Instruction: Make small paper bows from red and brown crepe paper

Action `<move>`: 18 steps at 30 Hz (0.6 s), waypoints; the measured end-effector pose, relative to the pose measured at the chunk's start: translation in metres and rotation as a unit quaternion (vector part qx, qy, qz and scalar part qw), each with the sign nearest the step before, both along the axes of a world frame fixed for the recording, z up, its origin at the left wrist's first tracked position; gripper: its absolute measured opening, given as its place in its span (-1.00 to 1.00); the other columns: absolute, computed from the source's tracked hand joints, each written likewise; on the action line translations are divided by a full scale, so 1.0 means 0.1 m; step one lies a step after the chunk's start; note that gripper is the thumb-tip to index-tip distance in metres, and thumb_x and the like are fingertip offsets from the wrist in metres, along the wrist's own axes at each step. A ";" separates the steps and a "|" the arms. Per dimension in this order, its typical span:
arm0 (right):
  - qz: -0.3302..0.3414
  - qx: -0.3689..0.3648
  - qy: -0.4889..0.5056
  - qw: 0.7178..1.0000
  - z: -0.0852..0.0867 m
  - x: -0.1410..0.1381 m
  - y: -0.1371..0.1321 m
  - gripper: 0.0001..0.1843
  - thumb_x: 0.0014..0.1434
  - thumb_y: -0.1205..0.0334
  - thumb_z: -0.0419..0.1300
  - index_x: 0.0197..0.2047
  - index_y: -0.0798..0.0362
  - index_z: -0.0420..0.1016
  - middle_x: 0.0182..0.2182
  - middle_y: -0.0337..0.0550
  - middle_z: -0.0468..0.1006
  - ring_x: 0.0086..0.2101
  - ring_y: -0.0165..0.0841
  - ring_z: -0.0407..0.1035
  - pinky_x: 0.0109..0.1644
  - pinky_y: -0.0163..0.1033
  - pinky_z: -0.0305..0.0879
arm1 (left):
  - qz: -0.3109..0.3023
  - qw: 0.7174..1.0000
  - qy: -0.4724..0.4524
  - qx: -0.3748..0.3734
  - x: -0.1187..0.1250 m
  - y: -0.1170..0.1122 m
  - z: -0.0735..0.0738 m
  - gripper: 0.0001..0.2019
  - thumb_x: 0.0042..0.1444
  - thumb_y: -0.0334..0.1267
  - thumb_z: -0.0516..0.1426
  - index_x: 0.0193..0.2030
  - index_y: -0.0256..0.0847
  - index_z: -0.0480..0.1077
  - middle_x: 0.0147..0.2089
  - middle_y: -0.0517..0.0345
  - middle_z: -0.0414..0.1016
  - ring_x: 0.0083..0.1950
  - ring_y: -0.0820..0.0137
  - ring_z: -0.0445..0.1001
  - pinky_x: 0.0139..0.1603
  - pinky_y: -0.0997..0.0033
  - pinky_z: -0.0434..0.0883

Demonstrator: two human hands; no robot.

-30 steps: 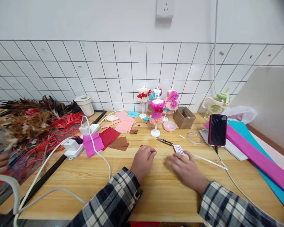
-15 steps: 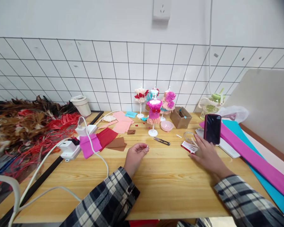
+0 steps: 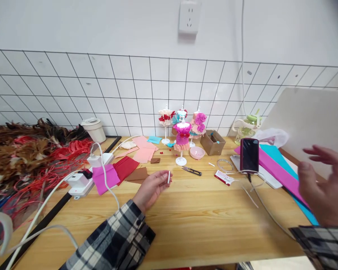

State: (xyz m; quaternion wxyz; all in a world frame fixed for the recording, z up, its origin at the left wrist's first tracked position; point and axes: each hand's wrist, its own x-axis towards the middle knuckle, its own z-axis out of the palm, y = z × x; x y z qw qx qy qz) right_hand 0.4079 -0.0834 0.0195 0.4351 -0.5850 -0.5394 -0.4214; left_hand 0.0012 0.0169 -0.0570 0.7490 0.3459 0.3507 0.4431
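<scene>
My left hand [image 3: 154,186] is closed over the table, pinching a short white stick [image 3: 169,177] upright between thumb and fingers. Beyond it lie thread snips [image 3: 192,171] and a small dress form [image 3: 182,139] in a pink paper dress with a red bow. My right hand [image 3: 321,183] is raised at the far right, fingers apart and holding nothing, in front of the rolls of crêpe paper. To its left are a phone [image 3: 249,154] with a cable plugged in, a red-and-white packet [image 3: 223,177] and a coil of clear cord [image 3: 225,165].
Several dressed forms [image 3: 166,123] stand at the back beside a cardboard box [image 3: 213,144] and a pink bowl [image 3: 197,153]. Folded papers [image 3: 125,168] and a power strip [image 3: 80,184] with cables are on the left. Feathers [image 3: 30,153] fill the left side; a green-lidded jug [image 3: 245,129] stands back right.
My right hand has lifted away from beside the packet and phone toward the right. My left hand still pinches the white stick, which now shows more fully. The view has tilted upward slightly.
</scene>
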 end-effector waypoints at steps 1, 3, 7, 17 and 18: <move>0.045 -0.018 -0.020 0.999 -0.02 -0.21 0.03 -0.52 0.23 0.10 0.04 0.21 -0.04 0.29 -0.11 0.06 0.54 -0.10 -0.10 0.42 -0.01 0.04 0.24 | -0.022 1.000 -0.019 -0.010 -0.01 0.05 0.05 -0.81 0.03 -0.32 0.24 -0.20 -0.35 0.46 -0.20 -0.05 0.55 -0.23 0.38 0.54 -0.14 0.42 0.45; 0.188 -0.043 -0.151 0.970 -0.13 -0.72 0.16 -0.45 0.19 0.17 0.10 0.25 -0.09 0.20 -0.10 -0.01 0.54 -0.09 -0.14 0.40 0.02 0.04 0.25 | -0.049 0.997 -0.059 -0.019 -0.02 0.14 0.11 -0.84 0.12 -0.32 0.17 -0.20 -0.36 0.45 -0.21 -0.05 0.55 -0.25 0.39 0.55 -0.16 0.41 0.47; 0.328 -0.106 -0.250 0.905 -0.49 -1.73 0.54 -0.53 0.13 0.19 0.20 0.13 -0.18 0.32 -0.02 -0.17 0.51 -0.05 -0.26 0.35 0.16 0.02 0.13 | -0.087 0.982 -0.155 -0.066 -0.07 0.22 -0.01 -0.75 0.24 -0.25 0.04 -0.11 -0.38 0.44 -0.14 -0.07 0.55 -0.15 0.40 0.54 -0.07 0.44 0.45; 0.359 -0.194 -0.127 0.904 -1.07 -2.26 0.99 -0.63 0.17 0.10 0.20 0.05 -0.08 0.43 -0.02 -0.07 0.49 -0.05 -0.26 0.30 0.06 -0.10 0.14 | -0.057 0.989 -0.131 -0.030 -0.12 0.16 -0.27 -0.76 0.17 -0.43 0.10 -0.01 -0.41 0.39 -0.13 -0.09 0.55 -0.15 0.42 0.55 -0.05 0.50 0.45; 0.360 -0.201 -0.111 0.904 -1.07 -2.25 0.97 -0.65 0.18 0.12 0.19 0.04 -0.06 0.43 -0.05 -0.07 0.51 -0.08 -0.27 0.32 0.04 -0.13 0.16 | -0.050 0.991 -0.121 -0.027 -0.10 0.15 -0.25 -0.74 0.15 -0.46 0.12 -0.01 -0.40 0.38 -0.12 -0.09 0.55 -0.15 0.42 0.56 -0.07 0.50 0.45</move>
